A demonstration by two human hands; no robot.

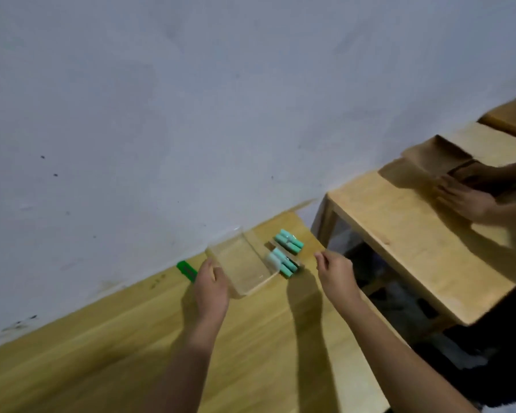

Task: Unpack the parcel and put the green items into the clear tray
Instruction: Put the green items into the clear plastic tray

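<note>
A clear tray (245, 268) stands on the wooden table near the wall, with nothing visible inside it. My left hand (210, 289) grips its near left rim. Just right of the tray lie two bundles of pale green cylinders: one (288, 241) farther back, one (282, 262) closer, touching the tray's right side. My right hand (335, 271) hovers to the right of the bundles, fingers loosely curled, holding nothing. A bright green tool (186, 271) lies by the wall, left of my left hand.
A second wooden table (399, 234) stands to the right across a dark gap. On it another person's hands (465, 198) work at an open brown cardboard box (426, 165). A grey wall runs behind both tables.
</note>
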